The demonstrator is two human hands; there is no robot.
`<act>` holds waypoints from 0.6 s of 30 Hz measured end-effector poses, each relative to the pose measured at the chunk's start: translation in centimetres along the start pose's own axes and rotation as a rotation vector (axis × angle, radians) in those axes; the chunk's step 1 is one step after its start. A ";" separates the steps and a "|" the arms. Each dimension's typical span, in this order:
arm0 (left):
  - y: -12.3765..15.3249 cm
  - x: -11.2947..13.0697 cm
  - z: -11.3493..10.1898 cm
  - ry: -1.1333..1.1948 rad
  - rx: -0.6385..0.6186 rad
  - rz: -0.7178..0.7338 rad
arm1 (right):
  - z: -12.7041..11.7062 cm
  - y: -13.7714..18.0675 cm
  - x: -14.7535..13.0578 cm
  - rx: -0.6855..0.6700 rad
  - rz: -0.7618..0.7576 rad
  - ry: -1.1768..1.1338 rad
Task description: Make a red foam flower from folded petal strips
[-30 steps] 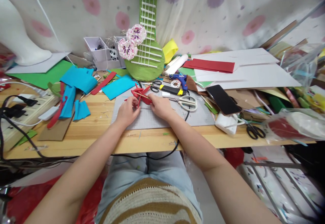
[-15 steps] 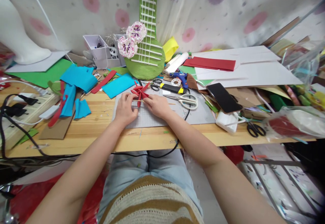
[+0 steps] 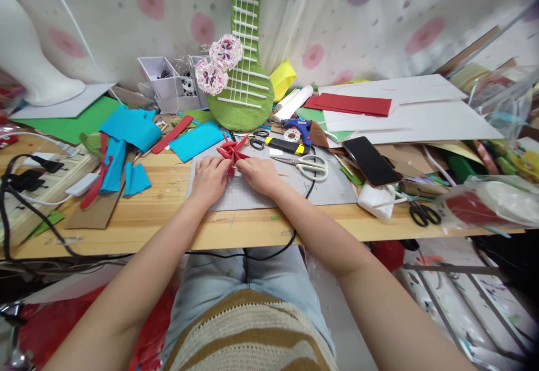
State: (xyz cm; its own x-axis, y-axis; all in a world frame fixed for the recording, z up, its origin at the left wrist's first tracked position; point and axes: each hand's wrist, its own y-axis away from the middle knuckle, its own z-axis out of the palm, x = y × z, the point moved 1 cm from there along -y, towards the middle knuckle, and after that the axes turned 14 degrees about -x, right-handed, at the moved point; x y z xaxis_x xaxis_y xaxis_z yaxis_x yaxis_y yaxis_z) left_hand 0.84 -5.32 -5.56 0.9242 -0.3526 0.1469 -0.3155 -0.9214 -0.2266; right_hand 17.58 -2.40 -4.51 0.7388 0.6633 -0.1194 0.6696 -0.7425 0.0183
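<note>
A red paper flower (image 3: 231, 151) with pointed, folded petals is between my two hands over the grey cutting mat (image 3: 236, 198). My left hand (image 3: 210, 179) is closed, its fingertips pinching the flower's lower left side. From the right, my right hand (image 3: 259, 174) presses its curled fingers against the lower petals. A thin wooden stick (image 3: 284, 175) runs under that hand, and only its right end shows. The fingertips meet just below the flower's centre, where their exact hold is partly hidden. White-handled scissors (image 3: 312, 166) lie to the right of my right hand.
Behind the flower lie a yellow-black utility knife (image 3: 287, 146) and a blue glue gun (image 3: 300, 129). A green lute-shaped craft (image 3: 242, 114) stands at the back. Blue crepe paper (image 3: 130, 128) lies left, a phone (image 3: 370, 160) right. A black cord (image 3: 293, 239) crosses the table's front edge.
My left hand's fingers have closed in towards my right hand, below the flower. The stretch of stick that showed between the hands is now mostly covered. The flower stays in place.
</note>
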 end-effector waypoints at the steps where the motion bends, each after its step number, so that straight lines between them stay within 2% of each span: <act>1: 0.0 0.0 0.1 0.002 0.000 -0.009 | 0.0 0.0 0.0 0.000 0.001 0.005; 7: 0.2 0.3 -0.2 -0.004 -0.022 0.033 | -0.1 0.0 0.1 0.015 0.014 -0.031; 13: 0.1 0.5 -0.4 -0.031 0.031 0.056 | -0.3 0.0 0.2 0.021 0.002 -0.135; 18: 0.0 0.4 -0.3 -0.016 0.034 0.133 | 0.0 0.0 0.5 0.041 -0.033 -0.221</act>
State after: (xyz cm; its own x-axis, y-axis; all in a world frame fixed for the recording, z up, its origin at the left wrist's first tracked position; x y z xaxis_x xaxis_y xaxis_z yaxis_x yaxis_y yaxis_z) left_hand 1.15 -5.53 -5.18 0.8782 -0.4681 0.0985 -0.4280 -0.8608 -0.2753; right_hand 17.95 -2.01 -4.54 0.6789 0.6538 -0.3340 0.6861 -0.7270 -0.0286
